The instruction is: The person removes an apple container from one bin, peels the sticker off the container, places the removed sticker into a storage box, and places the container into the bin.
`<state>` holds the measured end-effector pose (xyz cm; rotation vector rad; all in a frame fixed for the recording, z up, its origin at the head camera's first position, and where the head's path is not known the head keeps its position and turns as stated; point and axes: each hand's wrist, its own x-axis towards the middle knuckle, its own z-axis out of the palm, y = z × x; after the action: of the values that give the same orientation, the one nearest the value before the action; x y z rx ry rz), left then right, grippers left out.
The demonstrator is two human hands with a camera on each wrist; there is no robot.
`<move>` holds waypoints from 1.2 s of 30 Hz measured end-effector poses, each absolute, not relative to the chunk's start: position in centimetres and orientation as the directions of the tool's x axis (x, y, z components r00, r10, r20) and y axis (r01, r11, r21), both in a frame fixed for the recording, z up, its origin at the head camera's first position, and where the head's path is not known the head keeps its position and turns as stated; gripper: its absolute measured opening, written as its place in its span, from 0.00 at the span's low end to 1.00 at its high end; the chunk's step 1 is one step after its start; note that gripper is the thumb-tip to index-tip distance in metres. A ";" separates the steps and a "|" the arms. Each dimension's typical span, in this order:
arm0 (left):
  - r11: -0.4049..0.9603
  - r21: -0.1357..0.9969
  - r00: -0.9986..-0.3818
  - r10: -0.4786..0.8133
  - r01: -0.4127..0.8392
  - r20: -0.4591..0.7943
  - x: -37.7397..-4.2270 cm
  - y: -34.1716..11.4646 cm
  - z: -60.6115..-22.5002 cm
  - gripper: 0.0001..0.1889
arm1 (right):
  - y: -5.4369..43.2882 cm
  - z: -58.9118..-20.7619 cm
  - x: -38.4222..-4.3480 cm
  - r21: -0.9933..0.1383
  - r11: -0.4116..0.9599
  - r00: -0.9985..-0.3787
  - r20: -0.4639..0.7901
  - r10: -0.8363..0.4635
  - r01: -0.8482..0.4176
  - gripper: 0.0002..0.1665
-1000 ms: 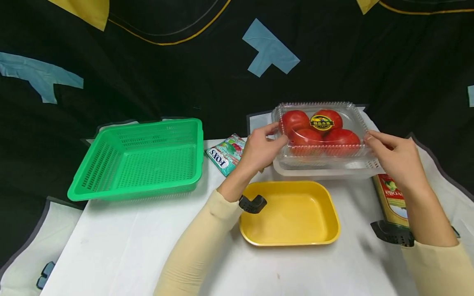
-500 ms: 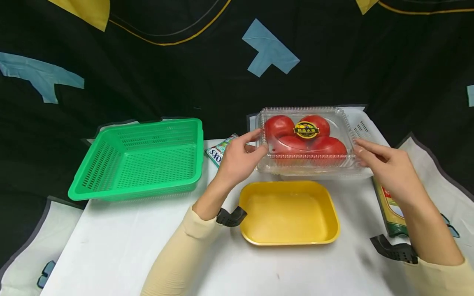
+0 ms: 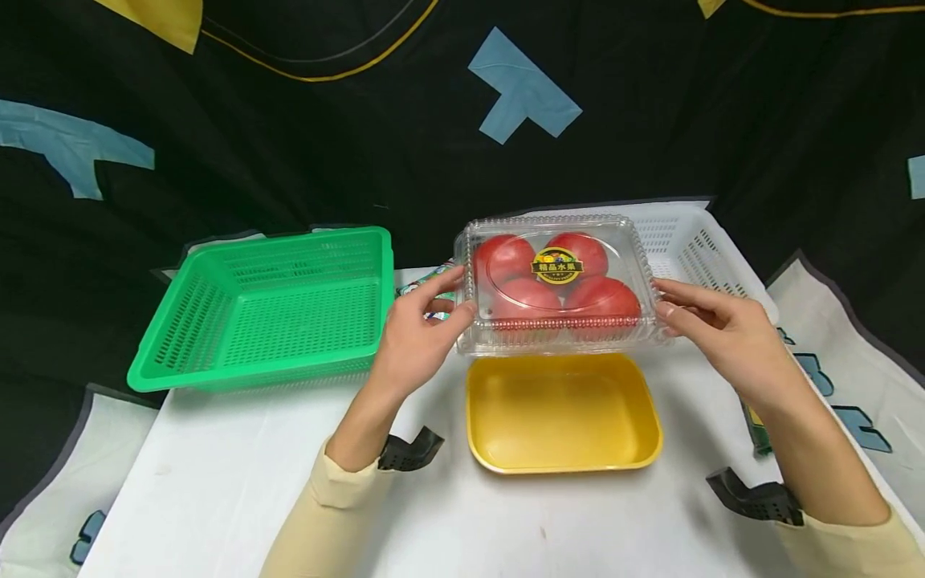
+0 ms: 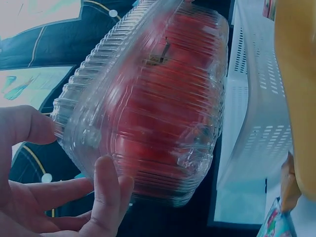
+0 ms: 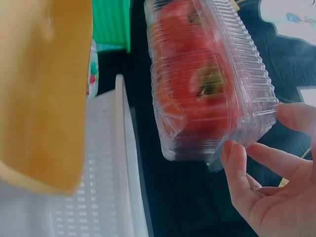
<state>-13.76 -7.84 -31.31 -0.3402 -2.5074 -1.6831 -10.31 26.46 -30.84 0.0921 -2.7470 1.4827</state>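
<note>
A clear plastic clamshell box (image 3: 625, 265) with several red tomatoes (image 3: 603, 301) inside is held up between both hands, behind and slightly over the yellow tray (image 3: 564, 417). A round black and yellow label (image 3: 556, 266) sits on its lid. My left hand (image 3: 412, 337) pinches the box's left end, thumb on the near side. At the right end, my right hand (image 3: 730, 333) pinches the rim. In the left wrist view, the left fingers (image 4: 106, 192) press under the box edge. Green stems (image 5: 212, 83) show through the plastic in the right wrist view.
A green basket (image 3: 263, 376) stands at the left. Behind the box is a white basket (image 3: 737, 277), partly hidden. A candy bag (image 3: 441, 314) lies mostly behind the left hand. Part of a yellow and green pack (image 3: 755, 429) shows beside the right forearm.
Both hands have carried the tomato box left and toward me, away from above the white basket, which is now more visible. The candy bag has become mostly covered.
</note>
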 end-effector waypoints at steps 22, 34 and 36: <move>0.334 0.922 -0.980 0.069 0.198 0.185 -9.1 -12.3 -31.6 0.23 | 22.7 -31.9 -8.6 -0.826 0.537 -0.980 0.088 -0.180 -0.173 0.27; 0.368 0.916 -0.987 0.045 0.160 0.154 -7.5 -15.4 -32.5 0.22 | 20.7 -32.8 -8.2 -0.880 0.434 -0.957 0.070 -0.282 -0.193 0.26; 0.364 0.918 -0.987 0.046 0.160 0.154 -7.1 -15.9 -32.5 0.22 | 20.3 -32.8 -8.0 -0.887 0.415 -0.952 0.079 -0.296 -0.202 0.26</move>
<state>-7.13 -15.91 -32.53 -0.1900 -2.5080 -1.7060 -8.04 20.30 -32.85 0.4797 -2.7173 1.6819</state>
